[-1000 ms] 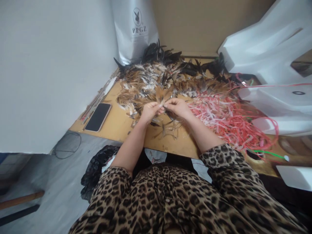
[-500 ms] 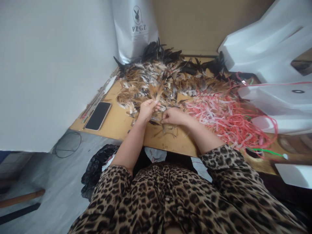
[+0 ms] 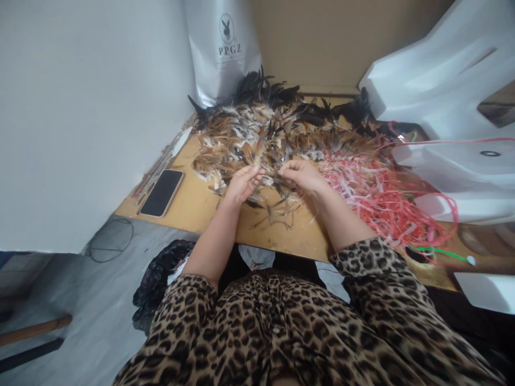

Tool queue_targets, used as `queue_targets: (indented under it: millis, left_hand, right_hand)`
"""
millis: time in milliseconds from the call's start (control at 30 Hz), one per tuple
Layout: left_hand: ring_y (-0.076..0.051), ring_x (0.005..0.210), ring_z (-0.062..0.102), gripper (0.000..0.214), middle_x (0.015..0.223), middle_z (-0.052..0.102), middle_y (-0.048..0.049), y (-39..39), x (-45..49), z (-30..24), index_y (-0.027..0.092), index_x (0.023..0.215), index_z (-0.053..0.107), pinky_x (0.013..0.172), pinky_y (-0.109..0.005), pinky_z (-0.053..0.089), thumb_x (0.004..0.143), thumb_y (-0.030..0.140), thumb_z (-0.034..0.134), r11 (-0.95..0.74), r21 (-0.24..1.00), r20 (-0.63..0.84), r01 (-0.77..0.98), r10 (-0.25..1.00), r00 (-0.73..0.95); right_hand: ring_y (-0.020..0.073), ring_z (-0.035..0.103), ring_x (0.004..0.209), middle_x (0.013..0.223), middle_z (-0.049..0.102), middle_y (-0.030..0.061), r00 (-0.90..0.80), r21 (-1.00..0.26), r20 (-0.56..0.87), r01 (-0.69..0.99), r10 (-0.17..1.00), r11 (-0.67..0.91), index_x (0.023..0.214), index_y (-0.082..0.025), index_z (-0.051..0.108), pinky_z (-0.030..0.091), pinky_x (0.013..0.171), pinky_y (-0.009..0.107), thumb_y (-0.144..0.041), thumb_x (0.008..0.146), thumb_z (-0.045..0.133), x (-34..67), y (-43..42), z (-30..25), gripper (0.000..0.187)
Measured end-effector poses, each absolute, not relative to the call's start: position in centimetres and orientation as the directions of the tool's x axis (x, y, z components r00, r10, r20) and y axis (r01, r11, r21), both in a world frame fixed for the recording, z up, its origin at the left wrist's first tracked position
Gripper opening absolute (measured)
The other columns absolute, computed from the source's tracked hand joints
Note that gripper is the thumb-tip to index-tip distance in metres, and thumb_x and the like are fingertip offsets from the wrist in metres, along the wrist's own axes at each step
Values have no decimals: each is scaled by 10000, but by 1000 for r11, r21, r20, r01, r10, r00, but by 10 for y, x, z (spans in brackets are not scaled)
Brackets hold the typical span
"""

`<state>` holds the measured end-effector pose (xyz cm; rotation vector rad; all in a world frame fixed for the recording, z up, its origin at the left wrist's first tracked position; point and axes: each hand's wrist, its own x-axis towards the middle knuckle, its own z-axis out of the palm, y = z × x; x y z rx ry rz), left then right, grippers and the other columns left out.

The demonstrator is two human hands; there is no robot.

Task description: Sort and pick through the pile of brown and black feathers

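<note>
My left hand (image 3: 244,183) pinches a small bunch of brown feathers (image 3: 254,154) by its lower end, with the tips fanned upward. Just to its right, my right hand (image 3: 300,174) is closed with thumb and fingertips together; what sits in that pinch is too small to make out. Beyond both hands a wide heap of brown, white and black feathers (image 3: 231,128) spreads over the wooden table (image 3: 193,209). Loose feather bits (image 3: 277,214) lie near the table's front edge, below my hands.
Tangled pink and red strips (image 3: 382,203) lie right of my right arm. A phone (image 3: 162,193) rests at the left, and a silvery bag (image 3: 225,69) stands behind the feathers. White machine parts (image 3: 426,80) border the right side; a black plastic bag (image 3: 161,281) is below the table.
My right hand has risen from the table's front area toward the feather heap, slightly rightward. My left hand stays nearly in place, still pinching the feathers.
</note>
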<state>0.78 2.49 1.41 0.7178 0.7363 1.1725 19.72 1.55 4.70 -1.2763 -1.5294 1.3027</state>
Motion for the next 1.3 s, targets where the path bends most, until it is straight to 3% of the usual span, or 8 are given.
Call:
queue_targets:
  millis: [167,300,467,633,800,933,1067,1300]
  left_hand:
    - [-2,518,531,68,741,653,-13,25,6,17,131,754,602,477,-85,420,731,183,641,254,816,-177,-518,965,196]
    - [-1,514,530,79,734,648,-4,25,6,17,134,761,598,473,-89,418,723,180,651,258,806,-174,-534,964,204]
    - [1,507,531,62,699,639,2,25,5,17,122,736,587,474,-85,414,734,160,636,259,773,-152,-579,962,228]
    - [0,511,539,36,699,642,2,26,5,17,114,761,586,477,-83,414,751,140,610,264,759,-147,-596,960,238]
    - [-1,523,547,18,735,659,-10,25,6,16,109,758,591,475,-78,416,759,126,596,295,763,-166,-575,949,266]
    - [2,547,557,26,860,680,-51,24,6,14,99,770,608,463,-63,410,762,111,586,355,768,-189,-533,921,341]
    - [-8,562,574,50,916,677,-86,21,9,14,82,791,620,454,-64,415,753,103,596,424,784,-226,-453,875,428]
    - [-10,529,572,42,743,662,-51,20,10,12,67,757,618,471,-65,438,754,104,598,448,789,-212,-421,841,497]
  right_hand:
    - [53,372,424,494,521,-37,-424,-902,-134,426,896,66,684,-142,636,290,454,209,-391,629,648,200,14,48,256]
    - [86,486,527,609,618,-17,-571,-707,-200,647,796,286,700,-170,675,350,533,214,-389,618,652,185,0,50,235]
    - [100,492,530,621,633,-2,-535,-460,-202,791,821,403,653,-189,662,338,540,223,-257,644,597,162,-14,49,95]
    - [92,507,555,627,620,11,-439,-721,5,621,899,307,647,-143,622,367,563,208,-227,668,547,170,-2,43,114]
    - [65,377,416,479,494,-42,-185,-949,31,302,982,87,685,-147,572,288,435,205,-354,669,586,183,13,36,208]
    - [59,356,424,479,470,-51,-32,-986,93,136,995,97,663,-154,547,283,439,206,-352,652,611,182,17,36,209]
    - [64,374,457,520,487,-39,97,-977,189,122,977,177,652,-158,532,297,462,211,-327,663,604,178,18,36,184]
    - [64,364,470,542,477,-38,94,-960,245,161,965,228,663,-167,528,298,469,211,-326,685,597,172,15,32,175]
